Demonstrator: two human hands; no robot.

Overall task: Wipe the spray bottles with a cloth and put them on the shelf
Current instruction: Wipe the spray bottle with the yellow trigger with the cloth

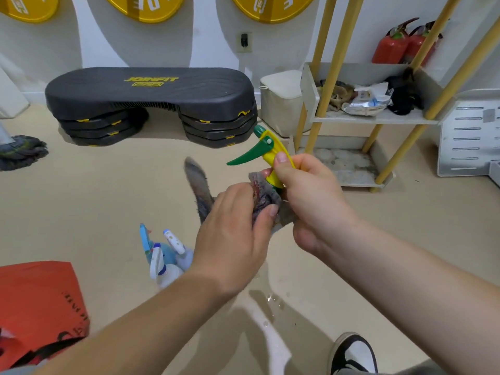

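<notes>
Both bare forearms (151, 315) reach forward and converge; the left grip (232, 226) curls palm-down, the right grip (305, 190) clenches, thumb uppermost.

yellow-green spray bottle (266, 147), seemingly grey cloth (263, 198)

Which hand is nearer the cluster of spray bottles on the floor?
Left. The left hand, gripping the cloth, is just right of the floor bottles; the right hand, holding the yellow-green sprayer, is farther right and higher.

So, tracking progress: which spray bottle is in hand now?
The yellow-and-green-headed bottle, gripped by the right hand, left hand holding the cloth to it; the other bottles sit on the floor.
</notes>
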